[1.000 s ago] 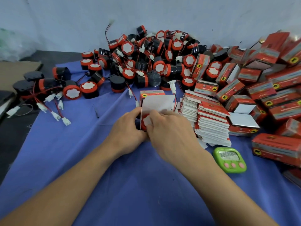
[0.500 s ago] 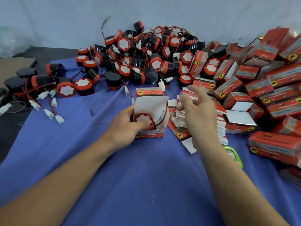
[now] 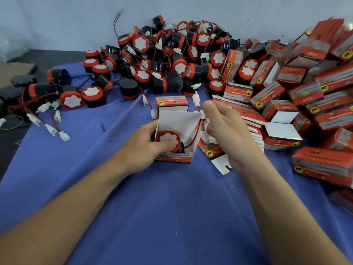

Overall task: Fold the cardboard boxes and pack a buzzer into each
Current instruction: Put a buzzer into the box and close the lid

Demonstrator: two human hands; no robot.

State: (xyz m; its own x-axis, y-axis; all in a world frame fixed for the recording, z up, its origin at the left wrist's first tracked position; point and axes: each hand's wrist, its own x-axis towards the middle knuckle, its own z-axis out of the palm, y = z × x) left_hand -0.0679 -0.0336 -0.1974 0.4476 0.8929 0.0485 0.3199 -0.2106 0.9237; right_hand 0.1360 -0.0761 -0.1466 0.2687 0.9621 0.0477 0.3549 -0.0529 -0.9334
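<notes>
The blue cloth [image 3: 172, 217] lies bare under both forearms. Just past it, the left hand [image 3: 142, 150] grasps the open box [image 3: 176, 159]. Its fingers curl round the box's left wall and its thumb presses on the red-and-white face of the buzzer [image 3: 167, 137]. The buzzer sits down inside the box, with its red and black lead looped at the right side. The lid flap [image 3: 172, 102] stands up on the far side of this hand, not yet folded over.

Just right of the box, the right hand [image 3: 227, 134] hovers with its fingers loose and spread, holding nothing that shows. Under and beyond it is a stack of flat cartons [image 3: 250, 116], none of them formed yet.

Beyond both hands a large heap of loose buzzers [image 3: 172, 60] lies tangled in wires. To the right of the right hand, finished boxes [image 3: 324, 104] are piled many deep.

This box looks nearly done: it is formed and filled, with the lead to tuck in and the top to close. The whole job seems about midway, with plenty packed and plenty of buzzers and flat cartons left.
</notes>
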